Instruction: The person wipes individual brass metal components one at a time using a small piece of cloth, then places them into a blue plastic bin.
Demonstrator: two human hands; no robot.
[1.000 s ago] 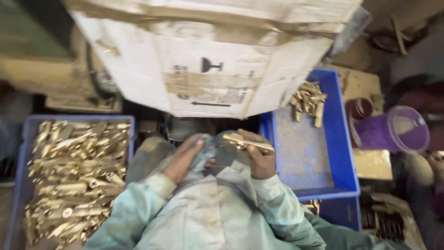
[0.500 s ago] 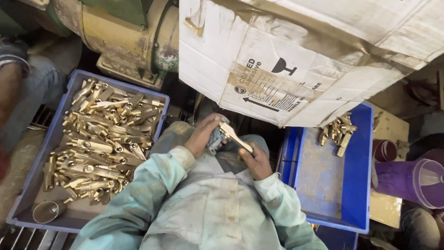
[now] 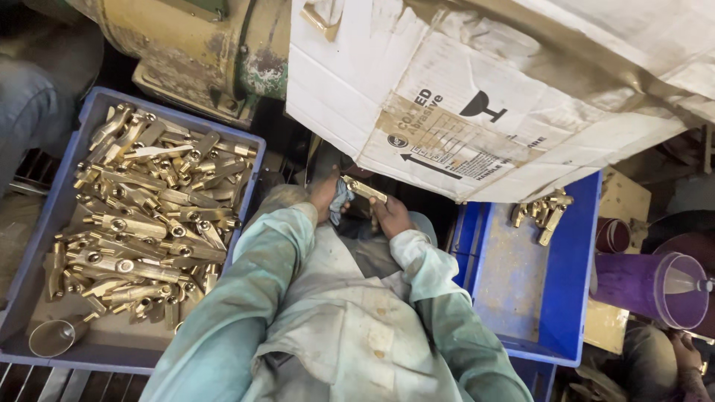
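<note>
Both my hands meet in front of my chest, under the edge of a cardboard sheet (image 3: 477, 89). My right hand (image 3: 390, 217) grips a long brass fitting (image 3: 364, 189) that lies tilted between the hands. My left hand (image 3: 325, 195) holds the fitting's other end together with a blue-grey cloth (image 3: 339, 202). A blue tray (image 3: 45, 223) at my left is piled with several brass fittings (image 3: 141, 216). A second blue tray (image 3: 566, 298) at my right holds a small cluster of brass fittings (image 3: 542, 212) in its far corner.
An old yellowed machine body (image 3: 194, 45) stands behind the left tray. A metal cup (image 3: 52, 337) lies in that tray's near corner. A purple plastic funnel (image 3: 663, 286) is at the far right, near another person's hand (image 3: 685, 353). Someone's blue-clad leg (image 3: 37, 97) is at the upper left.
The view has swung right and closer over the second. My hands have moved forward under the cardboard's edge, still holding the brass fitting and cloth between them.
</note>
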